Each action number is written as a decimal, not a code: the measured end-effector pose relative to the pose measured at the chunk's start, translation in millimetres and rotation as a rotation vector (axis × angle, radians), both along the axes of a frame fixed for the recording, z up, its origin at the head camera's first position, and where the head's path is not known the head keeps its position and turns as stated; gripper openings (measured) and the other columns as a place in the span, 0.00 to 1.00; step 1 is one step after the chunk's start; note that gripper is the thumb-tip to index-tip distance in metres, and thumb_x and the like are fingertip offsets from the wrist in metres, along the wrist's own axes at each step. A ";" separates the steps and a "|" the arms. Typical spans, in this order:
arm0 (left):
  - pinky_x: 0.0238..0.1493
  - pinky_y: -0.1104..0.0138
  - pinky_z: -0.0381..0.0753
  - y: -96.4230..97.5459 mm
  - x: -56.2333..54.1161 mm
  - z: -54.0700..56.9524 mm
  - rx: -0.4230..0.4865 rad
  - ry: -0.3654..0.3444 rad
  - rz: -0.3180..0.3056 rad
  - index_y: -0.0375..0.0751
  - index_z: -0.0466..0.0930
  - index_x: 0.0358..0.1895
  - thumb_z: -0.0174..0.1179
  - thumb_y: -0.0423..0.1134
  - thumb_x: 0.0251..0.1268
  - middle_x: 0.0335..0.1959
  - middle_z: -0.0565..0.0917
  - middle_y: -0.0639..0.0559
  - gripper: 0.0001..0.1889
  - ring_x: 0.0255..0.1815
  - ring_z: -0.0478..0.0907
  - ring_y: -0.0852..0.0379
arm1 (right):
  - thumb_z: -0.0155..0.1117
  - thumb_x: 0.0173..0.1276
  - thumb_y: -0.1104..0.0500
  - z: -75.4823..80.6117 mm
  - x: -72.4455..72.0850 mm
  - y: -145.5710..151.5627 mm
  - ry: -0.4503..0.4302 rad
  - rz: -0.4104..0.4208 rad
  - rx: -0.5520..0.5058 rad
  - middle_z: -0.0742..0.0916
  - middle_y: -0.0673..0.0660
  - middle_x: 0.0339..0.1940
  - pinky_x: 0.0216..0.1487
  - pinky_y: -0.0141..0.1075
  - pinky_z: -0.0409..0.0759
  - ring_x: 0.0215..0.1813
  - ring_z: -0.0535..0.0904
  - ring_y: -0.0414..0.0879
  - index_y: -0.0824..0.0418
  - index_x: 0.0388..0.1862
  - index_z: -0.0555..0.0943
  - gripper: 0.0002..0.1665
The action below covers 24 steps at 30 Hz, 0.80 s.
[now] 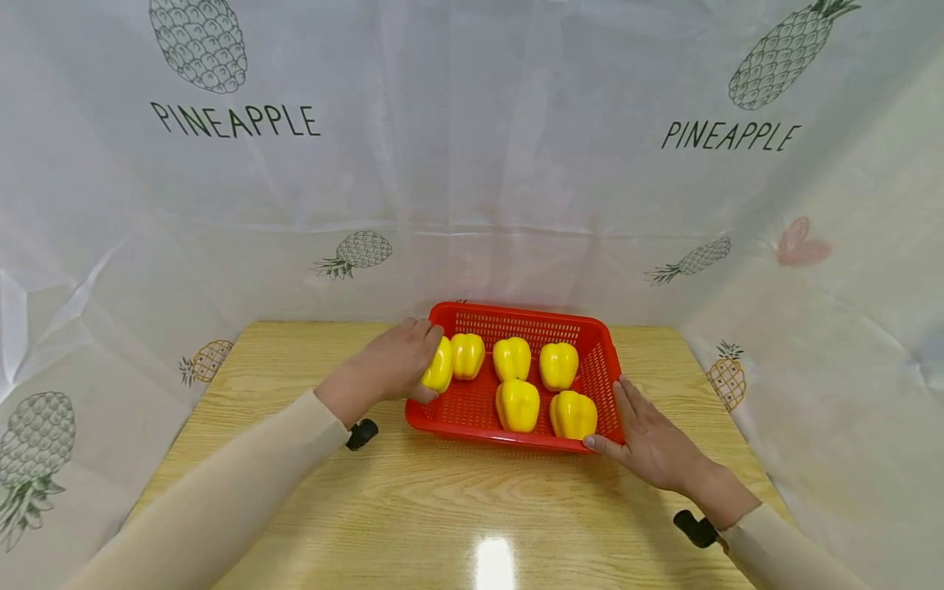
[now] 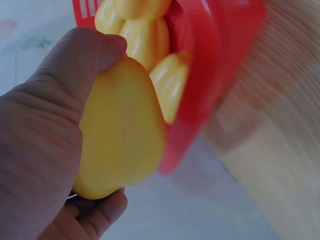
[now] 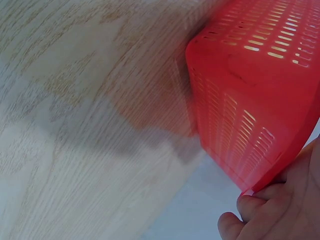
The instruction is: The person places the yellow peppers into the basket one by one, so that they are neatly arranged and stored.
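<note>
My left hand point(image 1: 398, 360) grips a yellow bell pepper point(image 2: 120, 130) at the left end of a red plastic basket point(image 1: 460, 414). In the left wrist view, the thumb lies over the pepper's near top and the fingertips show beneath it. Several more yellow bell peppers point(image 1: 558, 366) sit inside the basket, toward the middle and right. My right hand point(image 1: 656, 442) holds the basket's front right corner, its thumb on the front rim and its fingers along the right side. The right wrist view shows bent fingertips point(image 3: 252, 206) against the rim of the slotted wall.
The basket stands toward the back of a light wooden table point(image 1: 413, 508). Behind and beside the table hangs a whitish sheet point(image 1: 472, 164) printed with pineapples. Black wrist devices point(image 1: 361, 434) are on both forearms.
</note>
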<state>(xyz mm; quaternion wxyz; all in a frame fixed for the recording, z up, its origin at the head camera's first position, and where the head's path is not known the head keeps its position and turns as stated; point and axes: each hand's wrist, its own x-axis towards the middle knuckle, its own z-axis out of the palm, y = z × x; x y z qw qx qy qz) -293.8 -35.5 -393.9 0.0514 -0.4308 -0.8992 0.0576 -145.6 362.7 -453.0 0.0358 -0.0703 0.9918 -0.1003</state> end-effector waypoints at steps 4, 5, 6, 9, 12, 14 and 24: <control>0.65 0.58 0.78 22.8 -1.2 -5.6 -0.047 -0.088 0.016 0.30 0.68 0.70 0.73 0.63 0.58 0.56 0.78 0.40 0.48 0.53 0.74 0.45 | 0.55 0.75 0.25 -0.3 0.2 0.6 0.001 -0.001 -0.002 0.54 0.76 0.85 0.76 0.69 0.64 0.82 0.56 0.78 0.77 0.84 0.48 0.66; 0.66 0.58 0.78 27.8 -1.2 -6.9 -0.055 -0.112 0.023 0.31 0.68 0.71 0.73 0.63 0.58 0.57 0.78 0.40 0.48 0.54 0.73 0.45 | 0.55 0.75 0.25 -0.4 0.2 0.7 0.002 0.000 -0.002 0.54 0.76 0.85 0.76 0.68 0.64 0.82 0.56 0.78 0.77 0.84 0.48 0.66; 0.65 0.58 0.79 32.3 -1.2 -8.5 -0.059 -0.134 0.031 0.32 0.67 0.71 0.73 0.63 0.58 0.57 0.78 0.40 0.48 0.54 0.73 0.46 | 0.55 0.75 0.25 -0.4 0.1 0.7 0.003 0.000 -0.003 0.54 0.76 0.85 0.76 0.68 0.64 0.82 0.55 0.78 0.77 0.84 0.48 0.66; 0.66 0.59 0.79 43.8 -1.3 -14.6 -0.072 -0.183 0.052 0.34 0.67 0.72 0.74 0.62 0.58 0.60 0.77 0.41 0.48 0.56 0.73 0.47 | 0.55 0.74 0.25 -0.5 -0.1 0.9 0.005 -0.002 -0.005 0.54 0.76 0.85 0.76 0.68 0.64 0.82 0.56 0.77 0.77 0.84 0.49 0.66; 0.68 0.60 0.79 51.9 -2.0 -21.5 -0.086 -0.208 0.063 0.35 0.67 0.73 0.74 0.63 0.58 0.62 0.78 0.42 0.48 0.59 0.74 0.47 | 0.55 0.74 0.25 -0.6 -0.3 0.9 0.004 -0.004 -0.008 0.55 0.76 0.85 0.76 0.68 0.64 0.82 0.56 0.77 0.77 0.84 0.49 0.66; 0.70 0.60 0.78 55.7 -2.6 -26.3 -0.103 -0.216 0.061 0.35 0.67 0.73 0.73 0.64 0.59 0.64 0.77 0.41 0.48 0.61 0.74 0.46 | 0.55 0.74 0.25 -0.8 -0.3 1.0 0.004 -0.004 -0.006 0.55 0.76 0.85 0.76 0.68 0.64 0.82 0.56 0.77 0.77 0.84 0.49 0.66; 0.73 0.62 0.75 64.1 -0.1 -46.2 -0.202 -0.194 0.039 0.35 0.63 0.78 0.69 0.70 0.62 0.68 0.75 0.40 0.52 0.64 0.74 0.47 | 0.53 0.74 0.24 -1.9 -1.0 0.6 -0.006 -0.015 -0.007 0.54 0.76 0.85 0.76 0.68 0.64 0.82 0.57 0.77 0.76 0.84 0.48 0.67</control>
